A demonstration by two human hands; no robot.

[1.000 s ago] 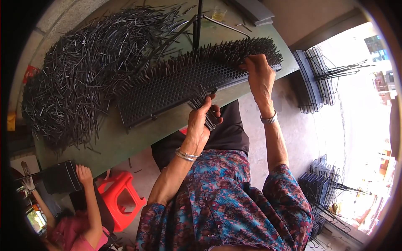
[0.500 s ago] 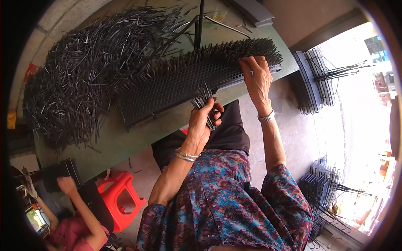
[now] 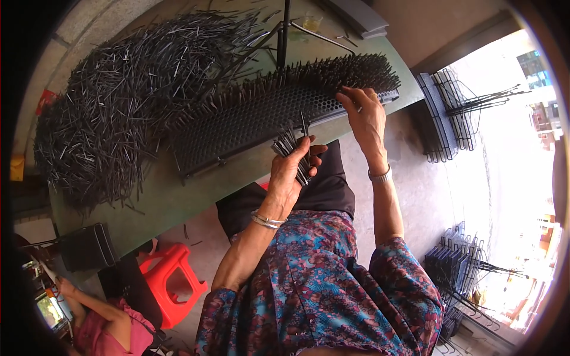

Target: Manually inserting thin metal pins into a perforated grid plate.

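Left hand (image 3: 289,168): closed around a bundle of dark strips (image 3: 286,141), thumb laid across it; we see one strip poking up above the others.
Right hand (image 3: 367,118): fingers bent, thumb and forefinger tips near each other at the panel's right part; we cannot tell whether they meet or pinch a strip.
Perforated panel (image 3: 231,136): lies aslant on the desk (image 3: 172,207), along its near edge; we see bare holes toward us.
Standing strips (image 3: 362,70): crowded upright in the panel's far rows, densest toward the right end.
Loose pile (image 3: 136,89): a broad, tangled heap of similar dark strips on the desk, left of the panel and behind it.
Clear cup (image 3: 310,23): stands at the desk's far side, beyond the panel; we make out something yellowish inside.
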